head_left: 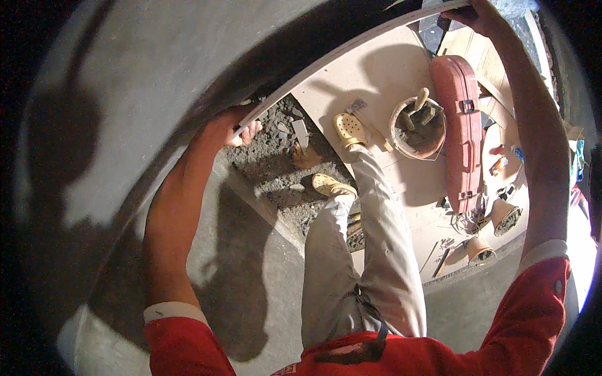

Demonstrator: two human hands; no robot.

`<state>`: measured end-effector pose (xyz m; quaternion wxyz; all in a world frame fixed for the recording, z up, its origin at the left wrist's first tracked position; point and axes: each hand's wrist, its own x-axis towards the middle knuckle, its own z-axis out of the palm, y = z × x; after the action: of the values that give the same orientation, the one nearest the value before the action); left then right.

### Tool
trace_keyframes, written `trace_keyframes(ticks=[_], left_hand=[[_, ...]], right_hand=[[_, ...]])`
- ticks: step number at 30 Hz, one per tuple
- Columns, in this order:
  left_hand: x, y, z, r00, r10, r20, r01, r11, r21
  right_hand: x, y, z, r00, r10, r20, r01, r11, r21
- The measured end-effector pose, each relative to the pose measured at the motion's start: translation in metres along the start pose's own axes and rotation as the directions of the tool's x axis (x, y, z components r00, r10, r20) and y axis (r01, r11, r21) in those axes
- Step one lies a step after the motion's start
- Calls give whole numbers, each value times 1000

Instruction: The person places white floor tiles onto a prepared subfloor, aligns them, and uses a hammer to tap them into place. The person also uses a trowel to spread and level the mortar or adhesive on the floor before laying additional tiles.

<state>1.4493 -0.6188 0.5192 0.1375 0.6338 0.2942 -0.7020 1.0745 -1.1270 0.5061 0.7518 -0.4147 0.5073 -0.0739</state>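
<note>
The long pale slab, seen edge-on beyond and left of the bucket, is up off the floor, its near end gripped by the left hand and its far end by the right hand (shadowed, but seemingly hooked on). The work looks partway: beige panels lie beneath the bucket, while the rubbly bed left of it remains uncovered. Grey concrete lies nearer than the bucket; a grey wall stands well left of it.
</note>
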Motion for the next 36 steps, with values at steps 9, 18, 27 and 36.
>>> trace_keyframes(ticks=[9,18,27,36], left_hand=[[-2,6,-25,948,172,267,-71,935,-349],[9,-22,-22,818,568,88,-291,542,-789],[29,-25,-14,775,631,-24,-328,371,-869],[41,-30,4,682,722,-116,-426,263,-865]], right_hand=[[23,13,2,861,-509,3,338,566,-752],[51,3,-3,794,-607,7,309,394,-866],[76,-3,-14,778,-625,66,292,267,-918],[102,-16,-40,806,-555,207,309,96,-946]])
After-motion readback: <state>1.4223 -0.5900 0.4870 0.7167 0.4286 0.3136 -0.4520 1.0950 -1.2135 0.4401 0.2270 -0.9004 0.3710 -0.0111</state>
